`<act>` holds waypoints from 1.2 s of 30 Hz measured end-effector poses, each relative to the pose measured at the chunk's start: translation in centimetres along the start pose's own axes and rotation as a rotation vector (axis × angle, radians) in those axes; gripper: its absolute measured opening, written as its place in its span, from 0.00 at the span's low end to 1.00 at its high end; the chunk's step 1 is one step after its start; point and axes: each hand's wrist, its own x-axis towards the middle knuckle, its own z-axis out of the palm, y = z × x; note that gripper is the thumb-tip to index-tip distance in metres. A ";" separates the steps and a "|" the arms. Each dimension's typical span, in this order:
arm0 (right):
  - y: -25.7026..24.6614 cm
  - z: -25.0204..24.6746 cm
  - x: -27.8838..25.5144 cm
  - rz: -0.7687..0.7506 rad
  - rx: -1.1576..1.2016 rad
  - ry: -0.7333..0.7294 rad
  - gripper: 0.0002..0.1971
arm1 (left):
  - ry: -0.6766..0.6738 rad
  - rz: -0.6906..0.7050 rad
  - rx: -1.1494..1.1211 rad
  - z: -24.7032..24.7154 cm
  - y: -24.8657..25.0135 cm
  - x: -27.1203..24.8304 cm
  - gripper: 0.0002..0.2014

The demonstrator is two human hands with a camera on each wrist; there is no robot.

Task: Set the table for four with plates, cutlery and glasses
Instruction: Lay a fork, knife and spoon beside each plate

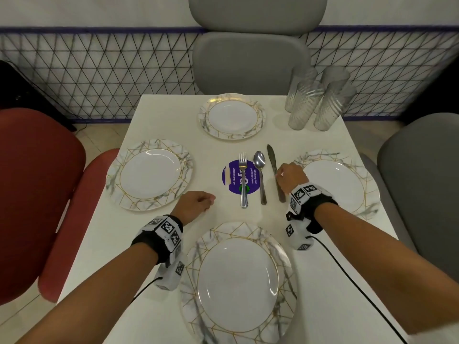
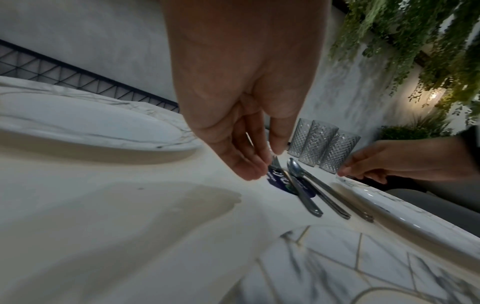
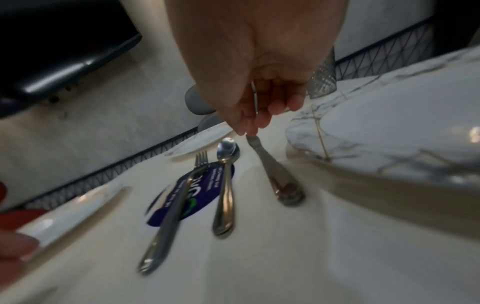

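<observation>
Table (image 1: 161,244): white and square, with four plates on it, one at each side.
Near plate (image 1: 238,281): right in front of the person, between the two arms.
Left plate (image 1: 149,173): by the red chair (image 1: 37,194).
Far plate (image 1: 232,116): by the grey chair (image 1: 250,60) across the table.
Right plate (image 1: 340,182): partly hidden behind the right wrist.
Sticker (image 1: 239,180): a round purple one in the middle of the table.
Fork (image 1: 243,180): lies on top of the sticker, with its points toward the far plate.
Spoon (image 1: 260,175): lies just beside the fork, on its right, and its handle crosses the sticker's edge.
Knife (image 1: 274,170): lies to the right of the spoon, close to the right plate, a bit slanted.
Glasses (image 1: 318,100): four bumpy clear glasses stand close together at the far right corner of the table.
Left hand (image 1: 196,202): it is low over the table between the left plate and the sticker. The fingers are curled loosely and hold nothing.
Right hand (image 1: 290,177): it is over the middle of the knife. The fingertips (image 3: 249,127) come together right at the blade, but I cannot tell if they pinch it or only touch it.
Wrists: each one has a black band with a white box of square black marks.
</observation>
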 end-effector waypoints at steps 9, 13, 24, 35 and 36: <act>-1.5 1.9 2.0 -0.107 -0.369 -0.124 0.13 | 0.062 0.115 0.037 4.0 4.3 0.8 0.12; -1.4 1.9 2.5 -0.073 -0.275 -0.162 0.12 | 0.025 0.128 0.024 4.7 4.5 0.6 0.12; -0.7 -0.4 1.0 0.172 0.092 -0.265 0.19 | -0.011 0.165 0.097 5.5 5.2 1.0 0.17; -1.6 -2.6 -7.3 -0.164 0.713 -0.528 0.09 | -0.214 0.072 -0.331 7.8 9.2 -1.0 0.17; -1.4 -2.7 -7.9 -0.170 0.734 -0.558 0.08 | -0.213 0.085 -0.317 7.7 9.0 -1.3 0.16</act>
